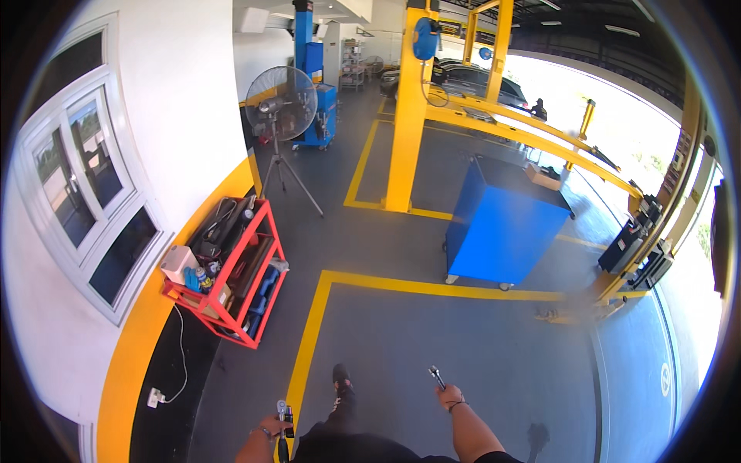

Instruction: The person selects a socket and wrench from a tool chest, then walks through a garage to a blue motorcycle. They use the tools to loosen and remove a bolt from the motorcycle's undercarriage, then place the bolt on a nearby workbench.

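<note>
the left hand (270,425) is curled around a ratchet (282,406). the right hand (448,397) is closed around a short shiny metal tool (437,376).

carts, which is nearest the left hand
The red open-shelved cart by the wall; the blue cabinet by the fan and the blue cart are farther.

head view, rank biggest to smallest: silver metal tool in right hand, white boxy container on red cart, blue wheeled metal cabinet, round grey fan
1. Blue wheeled metal cabinet
2. Round grey fan
3. White boxy container
4. Silver metal tool in right hand (visible part)
</note>
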### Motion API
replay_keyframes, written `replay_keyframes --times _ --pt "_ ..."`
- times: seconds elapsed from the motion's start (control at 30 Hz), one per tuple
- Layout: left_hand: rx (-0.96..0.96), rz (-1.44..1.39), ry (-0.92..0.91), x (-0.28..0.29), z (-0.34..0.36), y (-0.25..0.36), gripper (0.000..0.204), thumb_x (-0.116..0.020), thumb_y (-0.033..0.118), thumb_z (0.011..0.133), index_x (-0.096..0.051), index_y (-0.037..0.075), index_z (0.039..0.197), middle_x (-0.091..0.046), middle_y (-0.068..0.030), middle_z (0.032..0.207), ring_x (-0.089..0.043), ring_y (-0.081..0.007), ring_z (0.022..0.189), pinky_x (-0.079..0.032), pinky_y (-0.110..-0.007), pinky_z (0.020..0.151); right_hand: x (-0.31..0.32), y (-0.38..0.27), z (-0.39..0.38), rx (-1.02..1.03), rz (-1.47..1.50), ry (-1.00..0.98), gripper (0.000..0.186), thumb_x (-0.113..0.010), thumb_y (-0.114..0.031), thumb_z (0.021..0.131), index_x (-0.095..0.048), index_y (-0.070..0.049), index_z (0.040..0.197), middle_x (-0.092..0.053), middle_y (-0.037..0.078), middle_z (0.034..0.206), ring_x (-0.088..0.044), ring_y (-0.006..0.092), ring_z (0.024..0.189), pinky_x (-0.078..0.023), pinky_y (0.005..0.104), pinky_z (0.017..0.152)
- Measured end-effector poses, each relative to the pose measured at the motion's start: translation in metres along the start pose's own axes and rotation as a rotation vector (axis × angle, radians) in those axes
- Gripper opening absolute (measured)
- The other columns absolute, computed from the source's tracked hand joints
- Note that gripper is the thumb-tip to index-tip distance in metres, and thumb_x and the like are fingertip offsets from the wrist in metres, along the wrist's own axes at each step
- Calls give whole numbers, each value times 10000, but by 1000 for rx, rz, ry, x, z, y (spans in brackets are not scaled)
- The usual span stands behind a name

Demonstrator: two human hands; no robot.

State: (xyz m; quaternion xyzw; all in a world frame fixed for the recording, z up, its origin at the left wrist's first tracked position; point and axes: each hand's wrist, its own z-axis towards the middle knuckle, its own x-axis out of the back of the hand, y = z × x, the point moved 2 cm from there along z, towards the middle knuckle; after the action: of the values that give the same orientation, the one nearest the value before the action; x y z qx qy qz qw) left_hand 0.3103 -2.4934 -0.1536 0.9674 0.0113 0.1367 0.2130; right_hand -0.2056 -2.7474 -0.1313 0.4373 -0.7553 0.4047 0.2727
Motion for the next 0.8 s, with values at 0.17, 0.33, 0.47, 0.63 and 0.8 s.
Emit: replay_keyframes --times 0.17,0.33,0.47,0.63,0.8 --pt "123 159 37 50 100 78 378 -807 296 736 -681 102 1035 -654 -48 787 -563 -132 596 -416 -302 506 6 -48 134 -96 -197 -205 356 -546 -459 892 -711 -207 1082 -682 157 1052 -635 344 1040 -505 436 875" --pt "133 93 -8 78 176 230 419 -816 297 722 -673 77 1048 -658 -61 825 -599 -136 652 -464 -298 552 14 -66 206 -259 -63 -425 525 -606 -574 828 -714 -114 1056 -689 182 1031 -641 338 1024 -493 418 869" --pt "23 297 -41 110 227 434 481 -816 286 722 -652 57 1112 -669 -70 868 -623 -147 698 -498 -298 599 33 -114 297 -349 -15 -457 543 -606 -587 823 -714 -103 1046 -689 185 1024 -642 341 1018 -493 418 865" --pt "-98 326 -70 118 335 638 498 -817 242 723 -642 21 1133 -679 -77 884 -635 -150 729 -512 -308 629 63 -178 468 -324 -92 -441 568 -605 -602 817 -715 -90 1034 -690 189 1014 -642 344 1011 -492 418 860" --pt "-193 101 -64 140 401 811 404 -790 169 747 -652 -7 1084 -685 -90 887 -656 -157 772 -522 -306 658 164 -286 682 -40 -291 -353 675 -587 -652 800 -697 -27 1030 -680 221 1015 -634 365 1006 -483 418 863"
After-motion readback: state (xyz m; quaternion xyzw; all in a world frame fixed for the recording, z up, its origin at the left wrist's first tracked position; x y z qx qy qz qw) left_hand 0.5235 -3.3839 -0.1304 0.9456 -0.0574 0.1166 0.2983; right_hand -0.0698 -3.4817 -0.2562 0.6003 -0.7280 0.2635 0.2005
